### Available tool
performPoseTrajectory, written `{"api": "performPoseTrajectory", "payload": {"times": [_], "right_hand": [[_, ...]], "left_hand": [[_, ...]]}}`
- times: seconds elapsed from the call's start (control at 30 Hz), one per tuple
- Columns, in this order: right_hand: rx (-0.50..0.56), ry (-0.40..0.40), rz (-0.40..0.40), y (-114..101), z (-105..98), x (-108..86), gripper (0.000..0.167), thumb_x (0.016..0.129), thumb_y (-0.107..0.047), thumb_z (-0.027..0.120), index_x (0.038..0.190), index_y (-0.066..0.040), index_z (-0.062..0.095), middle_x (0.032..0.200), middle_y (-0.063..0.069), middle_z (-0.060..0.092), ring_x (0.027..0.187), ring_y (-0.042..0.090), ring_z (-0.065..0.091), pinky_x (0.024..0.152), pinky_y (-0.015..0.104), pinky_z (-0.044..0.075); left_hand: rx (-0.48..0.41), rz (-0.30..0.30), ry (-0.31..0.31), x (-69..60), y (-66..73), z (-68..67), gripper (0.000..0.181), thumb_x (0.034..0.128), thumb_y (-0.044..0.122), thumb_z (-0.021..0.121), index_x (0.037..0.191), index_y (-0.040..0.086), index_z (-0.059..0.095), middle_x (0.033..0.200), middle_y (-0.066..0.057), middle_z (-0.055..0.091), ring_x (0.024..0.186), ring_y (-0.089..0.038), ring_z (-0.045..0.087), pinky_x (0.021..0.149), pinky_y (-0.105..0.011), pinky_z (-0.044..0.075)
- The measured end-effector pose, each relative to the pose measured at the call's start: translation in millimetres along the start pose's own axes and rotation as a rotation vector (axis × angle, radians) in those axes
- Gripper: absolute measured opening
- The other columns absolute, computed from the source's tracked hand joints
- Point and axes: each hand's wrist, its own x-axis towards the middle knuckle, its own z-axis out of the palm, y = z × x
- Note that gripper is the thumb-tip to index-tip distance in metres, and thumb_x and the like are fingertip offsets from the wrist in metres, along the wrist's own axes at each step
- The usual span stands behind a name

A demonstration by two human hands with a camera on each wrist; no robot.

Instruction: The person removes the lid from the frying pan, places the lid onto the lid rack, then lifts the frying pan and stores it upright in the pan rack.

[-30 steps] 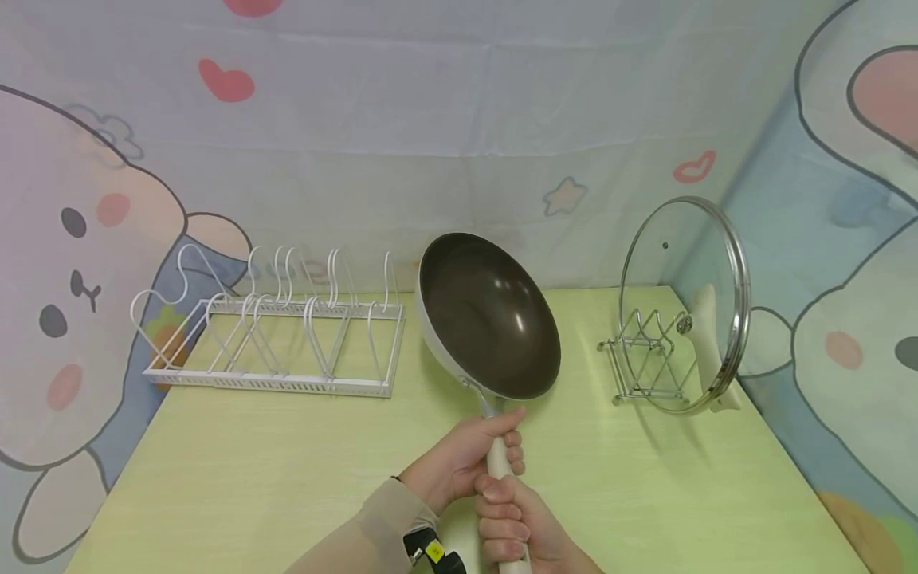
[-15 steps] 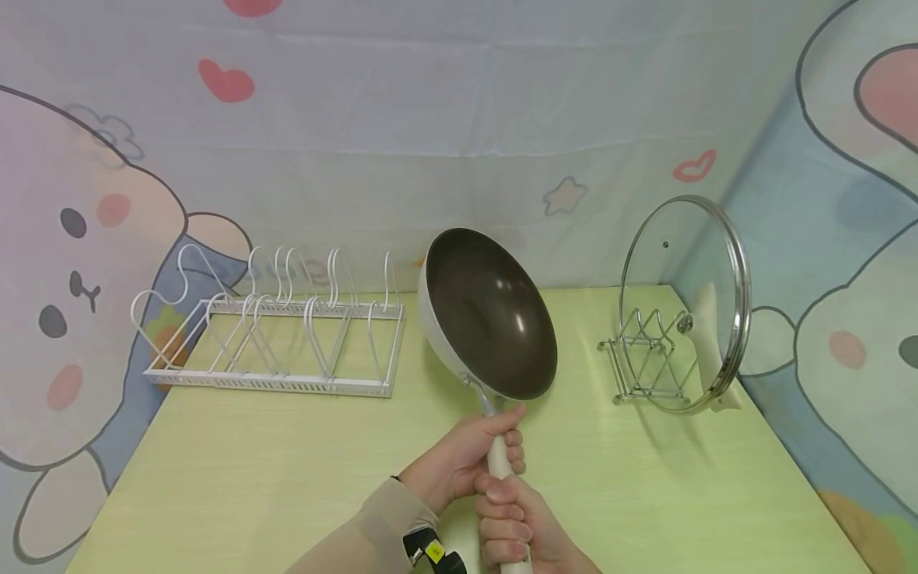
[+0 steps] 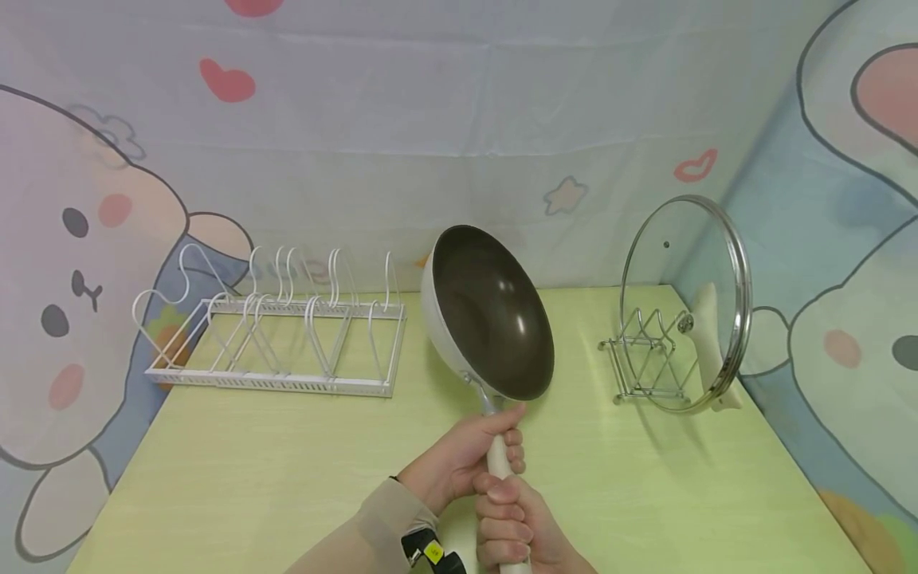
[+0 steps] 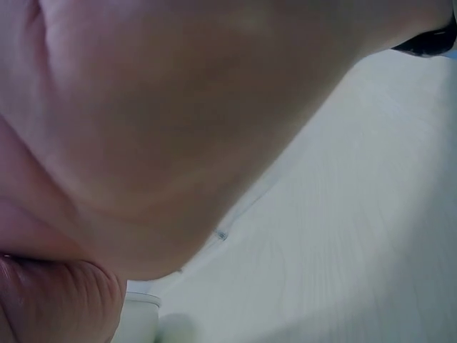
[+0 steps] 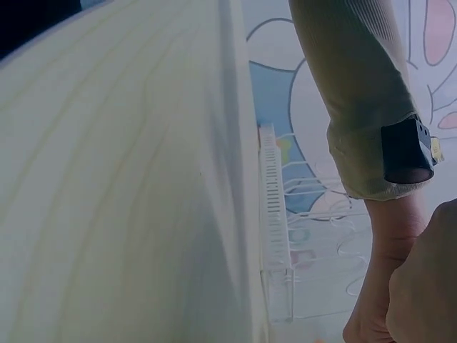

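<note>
**Wok-shaped pan rolling toward its edge in a two-handed hold**

Head view, with 12 o'clock at the far wall. The pan [image 3: 495,315] lies at 12 o'clock of the hands, its dark opening tipped toward the viewer and facing about 4 o'clock. Over the last second its mouth has narrowed and its upper rim has risen slightly, while more of the pale outer wall shows at 9 o'clock. The hands have scarcely shifted. In terms of the work, this suggests a controlled roll of the pan, with the grip unchanged.

The left hand [image 3: 459,458] is wrapped round the handle [image 3: 498,458] near the bowl, thumb lying across the top; the right hand [image 3: 512,518] is closed firmly round it just below, toward 6 o'clock. (Whether the bowl touches the table [image 3: 287,462] cannot be told.)

At 10 o'clock of the hands stands the white rack [image 3: 280,383], its slots holding nothing; at 2 o'clock, the glass lid [image 3: 743,295] stands on edge in the wire rack [image 3: 651,394]. Neither has moved.
</note>
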Motion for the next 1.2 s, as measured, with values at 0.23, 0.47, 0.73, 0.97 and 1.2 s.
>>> {"api": "performPoseTrajectory", "payload": {"times": [0.23, 0.47, 0.73, 0.97, 1.2], "right_hand": [[0.037, -0.046, 0.004, 1, -2, 2.2, 0.017, 0.105, -0.014, 0.054, 0.092, -0.023, 0.05, 0.059, -0.016, 0.026, 0.044, -0.004, 0.027, 0.045, 0.009, 0.024], [0.047, -0.093, 0.005, 1, -3, 5.6, 0.013, 0.106, -0.013, 0.055, 0.096, -0.022, 0.055, 0.058, -0.016, 0.026, 0.043, -0.004, 0.026, 0.044, 0.009, 0.023], [0.08, -0.155, 0.015, 2, -3, 9.3, 0.014, 0.105, -0.013, 0.054, 0.095, -0.022, 0.054, 0.057, -0.016, 0.027, 0.041, -0.002, 0.025, 0.043, 0.01, 0.023], [0.1, -0.22, 0.019, 4, -4, 14.1, 0.026, 0.105, -0.012, 0.054, 0.088, -0.025, 0.04, 0.056, -0.015, 0.028, 0.04, -0.001, 0.026, 0.042, 0.011, 0.024], [0.119, -0.261, 0.03, 3, -4, 16.9, 0.032, 0.104, -0.011, 0.055, 0.085, -0.025, 0.033, 0.056, -0.014, 0.03, 0.04, -0.001, 0.027, 0.039, 0.01, 0.025]], "left_hand": [[-0.007, 0.004, -0.011, -2.0, 1.1, 0.2, 0.034, 0.1126, 0.038, 0.054, 0.089, 0.018, 0.041, 0.067, 0.012, 0.042, 0.058, -0.001, 0.049, 0.06, -0.014, 0.043], [-0.01, 0.017, -0.001, -3.7, 2.6, 1.7, 0.032, 0.1118, 0.037, 0.057, 0.091, 0.018, 0.042, 0.067, 0.012, 0.042, 0.058, -0.002, 0.049, 0.061, -0.015, 0.044], [-0.014, 0.01, 0.007, -5.9, 5.7, 3.9, 0.031, 0.1114, 0.038, 0.057, 0.093, 0.017, 0.044, 0.067, 0.012, 0.044, 0.057, -0.002, 0.05, 0.06, -0.016, 0.044], [-0.011, 0.016, 0.009, -6.9, 7.1, 4.1, 0.03, 0.1107, 0.038, 0.059, 0.096, 0.017, 0.043, 0.066, 0.012, 0.043, 0.057, -0.002, 0.05, 0.06, -0.015, 0.045], [-0.009, 0.024, 0.026, -8.7, 7.9, 3.2, 0.029, 0.11, 0.037, 0.06, 0.098, 0.016, 0.043, 0.068, 0.012, 0.045, 0.059, -0.002, 0.05, 0.062, -0.016, 0.046]]}}
